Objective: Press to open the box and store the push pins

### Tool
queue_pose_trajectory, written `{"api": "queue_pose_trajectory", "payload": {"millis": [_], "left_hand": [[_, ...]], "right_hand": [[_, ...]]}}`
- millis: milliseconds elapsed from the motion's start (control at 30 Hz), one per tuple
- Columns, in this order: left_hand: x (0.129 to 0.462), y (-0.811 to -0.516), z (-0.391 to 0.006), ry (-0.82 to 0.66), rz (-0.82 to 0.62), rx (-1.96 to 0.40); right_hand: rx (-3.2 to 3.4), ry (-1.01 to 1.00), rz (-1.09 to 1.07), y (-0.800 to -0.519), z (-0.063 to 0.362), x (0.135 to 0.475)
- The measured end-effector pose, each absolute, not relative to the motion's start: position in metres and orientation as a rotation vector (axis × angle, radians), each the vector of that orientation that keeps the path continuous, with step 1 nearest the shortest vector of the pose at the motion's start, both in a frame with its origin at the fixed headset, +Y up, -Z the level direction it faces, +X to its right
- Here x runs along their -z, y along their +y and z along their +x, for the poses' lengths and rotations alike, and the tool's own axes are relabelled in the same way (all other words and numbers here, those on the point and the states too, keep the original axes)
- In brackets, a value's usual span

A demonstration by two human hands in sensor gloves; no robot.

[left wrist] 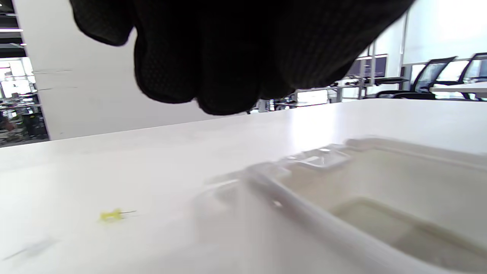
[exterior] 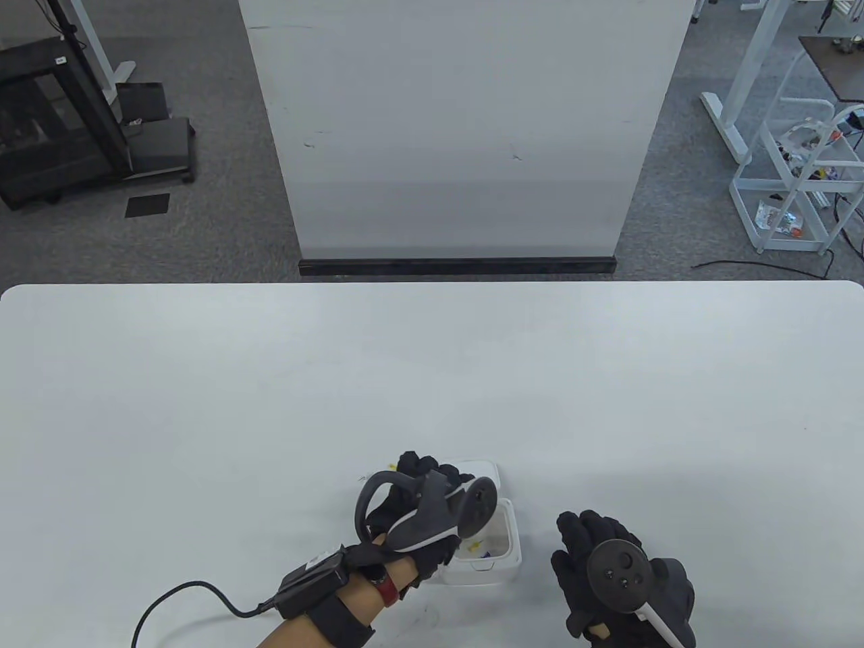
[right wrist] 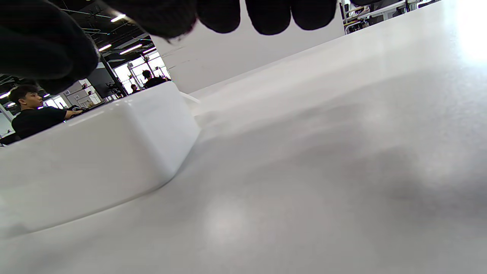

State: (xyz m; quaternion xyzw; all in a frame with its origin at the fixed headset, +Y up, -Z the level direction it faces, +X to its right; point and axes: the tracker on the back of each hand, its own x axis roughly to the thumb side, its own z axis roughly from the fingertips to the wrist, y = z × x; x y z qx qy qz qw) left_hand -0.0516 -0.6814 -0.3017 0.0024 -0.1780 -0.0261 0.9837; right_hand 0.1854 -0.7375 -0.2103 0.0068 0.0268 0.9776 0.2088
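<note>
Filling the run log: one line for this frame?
box: open, pins inside | left hand: over box | right hand: beside box | yellow pin: on table

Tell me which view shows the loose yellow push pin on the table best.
The left wrist view: the yellow push pin lies in plain sight on the bare table, left of the open box. In the table view the left hand covers that area. The right wrist view shows no pin at all.

Even, bright overhead light; wrist views soft and partly blown out.

Counter (exterior: 432,378) evenly lit, faint shadows under both hands. Left wrist view: box (left wrist: 342,198) just below the left hand (left wrist: 228,49) badly blurred, window glare upper right. Right wrist view: glare at far right, soft shadow beneath the right hand (right wrist: 159,15), edges bowed.
</note>
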Motion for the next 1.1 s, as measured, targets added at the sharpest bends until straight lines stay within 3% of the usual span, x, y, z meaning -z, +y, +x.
{"api": "queue_pose_trajectory", "payload": {"millis": [167,367,767,1100], "left_hand": [[0.331,-0.685,-0.100,-0.182,-0.030,0.002],[0.354,-0.718,-0.143,-0.026,-0.113,0.036],[0.379,-0.753,-0.150,0.040,-0.269,0.051],[0.382,-0.757,-0.146,0.055,-0.232,0.098]], "right_hand": [[-2.720,0.076,0.018,-0.738,0.185,0.210],[-2.718,0.074,0.014,-0.737,0.186,0.210],[-2.714,0.085,0.011,-0.737,0.187,0.211],[-2.718,0.094,0.004,-0.737,0.186,0.212]]}}
